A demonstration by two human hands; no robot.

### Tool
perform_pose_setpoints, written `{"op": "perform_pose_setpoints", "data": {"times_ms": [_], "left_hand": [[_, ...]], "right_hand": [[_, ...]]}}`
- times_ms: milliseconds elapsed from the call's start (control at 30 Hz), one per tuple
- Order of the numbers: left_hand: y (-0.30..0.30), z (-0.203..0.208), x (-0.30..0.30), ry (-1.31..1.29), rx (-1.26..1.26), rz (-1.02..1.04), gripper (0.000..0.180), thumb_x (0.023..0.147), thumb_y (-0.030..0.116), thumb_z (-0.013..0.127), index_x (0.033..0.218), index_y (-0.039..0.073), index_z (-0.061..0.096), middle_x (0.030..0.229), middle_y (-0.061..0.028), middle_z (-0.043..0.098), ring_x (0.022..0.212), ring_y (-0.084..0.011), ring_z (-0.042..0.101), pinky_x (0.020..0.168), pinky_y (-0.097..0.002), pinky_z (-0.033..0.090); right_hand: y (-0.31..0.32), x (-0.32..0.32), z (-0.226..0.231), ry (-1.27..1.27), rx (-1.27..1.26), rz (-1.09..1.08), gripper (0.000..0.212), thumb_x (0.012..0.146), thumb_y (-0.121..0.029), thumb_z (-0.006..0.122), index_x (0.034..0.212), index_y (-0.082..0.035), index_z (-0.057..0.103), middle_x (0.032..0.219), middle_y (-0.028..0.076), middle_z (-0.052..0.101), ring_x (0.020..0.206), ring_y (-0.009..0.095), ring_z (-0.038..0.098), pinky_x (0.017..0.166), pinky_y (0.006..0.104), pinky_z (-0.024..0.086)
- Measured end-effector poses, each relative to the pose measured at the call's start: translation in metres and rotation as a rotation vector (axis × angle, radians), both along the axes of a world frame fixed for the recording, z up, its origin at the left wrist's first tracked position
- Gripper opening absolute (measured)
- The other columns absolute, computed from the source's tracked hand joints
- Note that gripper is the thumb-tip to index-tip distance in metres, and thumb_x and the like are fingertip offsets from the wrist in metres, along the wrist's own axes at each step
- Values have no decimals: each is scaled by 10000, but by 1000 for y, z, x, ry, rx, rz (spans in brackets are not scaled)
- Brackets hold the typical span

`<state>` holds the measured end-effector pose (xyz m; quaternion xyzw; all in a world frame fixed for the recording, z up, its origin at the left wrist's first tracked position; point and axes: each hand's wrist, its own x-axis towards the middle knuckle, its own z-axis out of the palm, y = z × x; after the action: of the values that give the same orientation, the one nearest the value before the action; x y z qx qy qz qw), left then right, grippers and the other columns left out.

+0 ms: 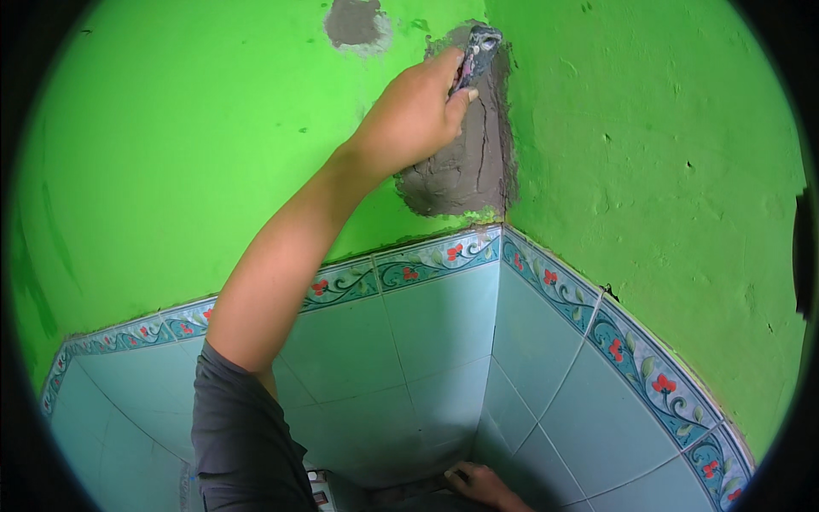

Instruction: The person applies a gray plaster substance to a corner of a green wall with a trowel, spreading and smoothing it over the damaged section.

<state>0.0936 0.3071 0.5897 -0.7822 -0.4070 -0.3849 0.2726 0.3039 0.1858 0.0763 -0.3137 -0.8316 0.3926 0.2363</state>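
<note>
Mortar [465,166], wet and grey, fills the corner where two bright green walls [213,128] meet, upper centre of the frame, just above the floral border tiles [426,260]. Left hand [414,115], reaching up from the lower left on a long bare forearm out of a dark grey sleeve [239,435], presses a small mortar-caked tool [479,47] against the top of the patch; grip closed around that tool, thumb and fingers pinching it, kind of tool too smeared to tell. Right hand [482,482] low at the bottom centre, fingers resting on the floor edge by the pale blue wall tiles [426,341]; whether closed on anything cannot be told. Judging progress: corner patch mostly packed and roughly shaped down to the tile border, with ridges and cracks unsmoothed across its face and ragged edges at the right. Second, smaller grey patch [354,21] at the top of the frame looks filled and drier. Smoothing and blending into the green paint appear left to do.
</note>
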Motion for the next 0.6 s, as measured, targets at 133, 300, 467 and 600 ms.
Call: {"op": "perform_pose_setpoints", "data": {"times_ms": [133, 300, 467, 600], "left_hand": [[0, 10, 7, -9, -42, -6, 377, 972, 176, 568, 1244, -54, 446, 727, -135, 631, 641, -183, 664, 592, -319, 521], [5, 25, 3, -36, -42, -52, 385, 969, 184, 576, 1253, -44, 449, 716, -124, 646, 610, -175, 659, 592, -313, 525], [7, 34, 5, -43, 2, -81, 358, 968, 196, 576, 1216, -38, 466, 680, -110, 649, 603, -166, 661, 585, -307, 522], [4, 40, 8, -52, -13, -97, 330, 969, 206, 577, 1171, -36, 478, 685, -108, 655, 595, -158, 657, 583, -299, 522]], "right_hand": [[0, 0, 2, 25, -44, -10, 256, 912, -325, 650, 979, -79, 676, 933, 159, 687, 851, 368, 670, 767, 432, 546], [3, 0, -3, 38, -37, -20, 254, 910, -327, 654, 988, -86, 674, 931, 164, 685, 852, 369, 668, 762, 437, 545], [2, 2, 5, 0, -36, -43, 263, 908, -333, 656, 1001, -87, 668, 923, 168, 680, 863, 371, 664, 763, 442, 540], [4, 4, 8, 14, -52, -32, 265, 910, -335, 653, 1003, -87, 666, 922, 168, 678, 861, 371, 664, 755, 442, 537]]}}
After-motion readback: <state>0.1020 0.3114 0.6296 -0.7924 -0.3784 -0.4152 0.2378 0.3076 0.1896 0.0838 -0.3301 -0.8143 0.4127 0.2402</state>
